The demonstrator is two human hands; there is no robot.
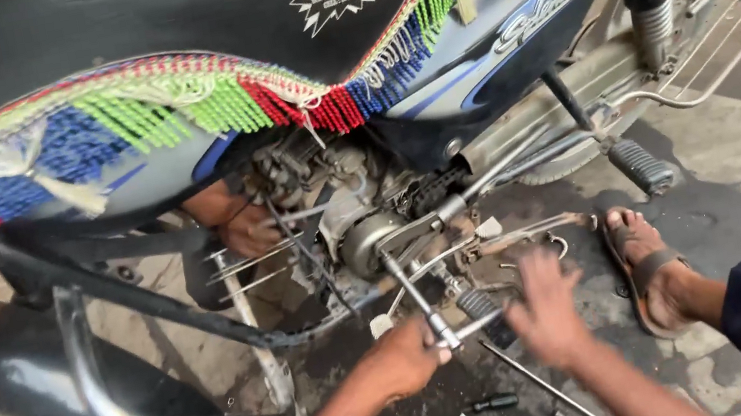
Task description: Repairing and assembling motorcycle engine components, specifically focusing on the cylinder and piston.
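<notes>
A motorcycle engine [365,234] sits under a black seat with a red, green and blue fringe [169,101]. A steel T-handle wrench [415,297] runs from the engine side down to my hands. My left hand [407,359] is closed around the wrench at its handle end. My right hand [545,304] is blurred, fingers spread, just right of the crossbar; I cannot tell whether it touches it. A second person's hand [242,226] reaches in from the bike's far side, beside the engine.
My sandalled foot [652,280] rests on the oily floor at the right. A black-handled screwdriver [491,403] and a long thin rod [550,390] lie below my hands. A footpeg [643,168] sticks out right of the engine; a chrome crash guard [121,404] curves at the left.
</notes>
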